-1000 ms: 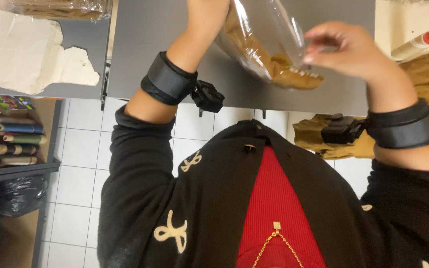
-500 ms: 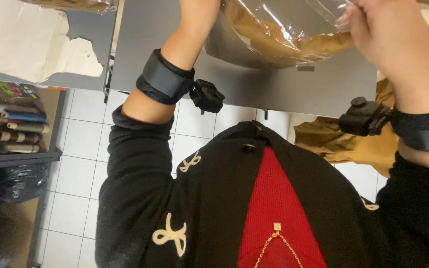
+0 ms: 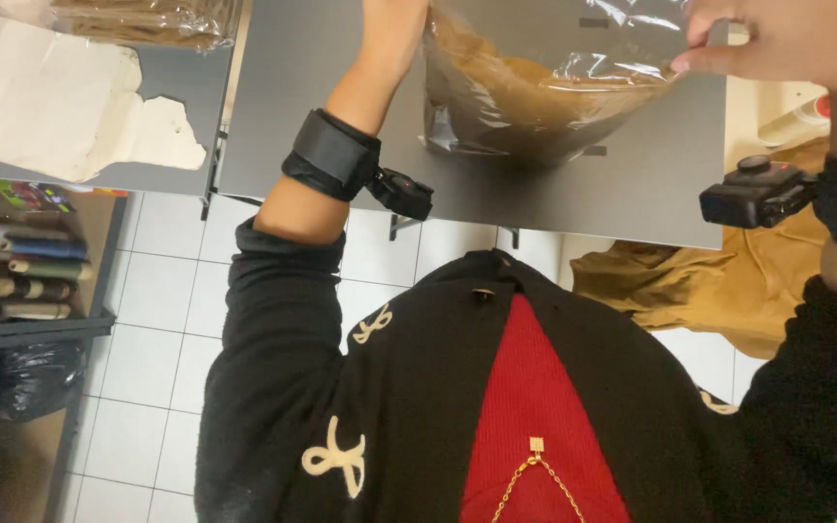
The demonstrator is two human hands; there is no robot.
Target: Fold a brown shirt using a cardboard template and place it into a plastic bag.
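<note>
Both hands on the clear plastic bag of tan folded cloth (image 3: pixel 535 92), held at the grey metal surface (image 3: pixel 322 145).

I see the left hand (image 3: pixel 394 24) reaching up along the bag's left side, though its fingers run out of the top of the picture, so I cannot tell how they grip; the right hand (image 3: pixel 787 39) pinches the crinkled film at the bag's right edge with narrow fingers (image 3: pixel 699 60). My worry is that thin hold: the slick plastic could slide out or tear, and the bag's weight would drag it off the near edge of the surface toward the white tiled floor (image 3: pixel 167 291). Left of the bag lies torn white paper (image 3: pixel 50 97) beside another wrapped tan bundle (image 3: pixel 147 19); right of the bag, below the edge, a heap of mustard cloth (image 3: pixel 709 291) crowds the floor.
</note>
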